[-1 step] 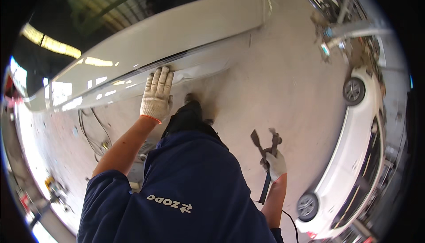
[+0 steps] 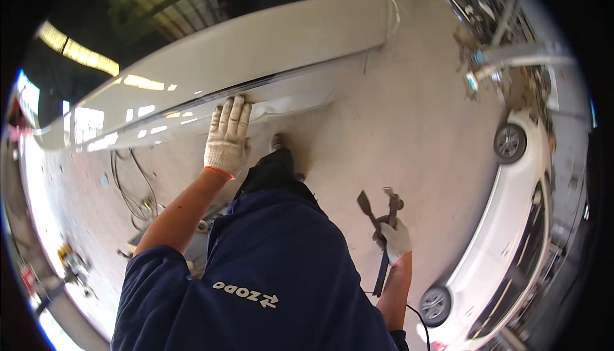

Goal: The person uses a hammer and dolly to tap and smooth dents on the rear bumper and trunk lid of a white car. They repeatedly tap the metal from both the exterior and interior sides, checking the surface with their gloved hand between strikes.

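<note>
My left hand [image 2: 228,133], in a whitish knitted glove with dark smudges, is open. Its fingers lie flat and close together against the lower side panel [image 2: 291,103] of a light-coloured car, just under the door [image 2: 256,44]. Creases and a dent show in that panel to the right of the fingers. Held low and away from the car, my gloved right hand [image 2: 395,239] is closed around two tools. One is a hammer [image 2: 392,205]; the other, a flat-bladed chisel [image 2: 365,204], spreads out to the left. A dark handle [image 2: 382,274] sticks out below the hand.
A white car [image 2: 492,236] stands along the right side. Loose cables [image 2: 125,191] lie on the concrete floor [image 2: 422,140] at left, near a yellow tool [image 2: 66,254]. Piled parts [image 2: 486,12] sit at the far right. A black cord [image 2: 419,319] trails beside my right forearm.
The view has turned slightly, so the white car appears a little lower and further left. My left hand stays on the panel; my right hand keeps both tools, shifted slightly left in view.
</note>
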A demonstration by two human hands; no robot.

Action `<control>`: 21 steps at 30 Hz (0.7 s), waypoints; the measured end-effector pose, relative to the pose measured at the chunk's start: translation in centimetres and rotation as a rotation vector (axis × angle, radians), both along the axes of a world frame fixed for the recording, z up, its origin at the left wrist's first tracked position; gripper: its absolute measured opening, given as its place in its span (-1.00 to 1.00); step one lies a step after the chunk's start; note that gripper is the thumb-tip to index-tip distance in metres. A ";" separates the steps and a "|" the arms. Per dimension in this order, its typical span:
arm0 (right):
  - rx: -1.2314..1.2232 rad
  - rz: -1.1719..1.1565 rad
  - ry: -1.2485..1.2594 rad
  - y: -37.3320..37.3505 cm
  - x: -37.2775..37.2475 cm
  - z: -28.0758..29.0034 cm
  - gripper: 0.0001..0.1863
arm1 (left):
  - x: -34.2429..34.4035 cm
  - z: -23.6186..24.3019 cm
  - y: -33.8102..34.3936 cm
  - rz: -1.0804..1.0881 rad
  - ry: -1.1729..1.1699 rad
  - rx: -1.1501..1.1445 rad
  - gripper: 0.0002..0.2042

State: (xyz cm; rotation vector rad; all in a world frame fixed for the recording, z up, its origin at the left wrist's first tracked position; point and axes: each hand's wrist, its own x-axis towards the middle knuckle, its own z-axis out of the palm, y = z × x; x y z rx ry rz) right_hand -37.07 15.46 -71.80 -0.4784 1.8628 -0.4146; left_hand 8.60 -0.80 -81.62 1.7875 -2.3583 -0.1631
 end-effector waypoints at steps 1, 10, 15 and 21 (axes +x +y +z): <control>0.018 0.075 -0.045 -3.2 -4.0 -0.9 -0.80 | -4.3 -0.1 -0.5 0.082 -0.004 0.022 -0.11; 0.236 0.598 -0.208 -13.8 -1.7 6.0 -0.71 | -12.9 3.2 2.4 0.464 0.199 -0.109 -0.09; 0.318 0.814 -0.304 -19.4 -2.2 5.4 -0.74 | -14.7 2.4 2.3 0.548 0.231 -0.179 -0.16; 0.418 1.248 -0.240 -26.2 -2.0 5.3 -0.77 | -17.1 3.6 1.8 0.996 0.255 -0.261 -0.21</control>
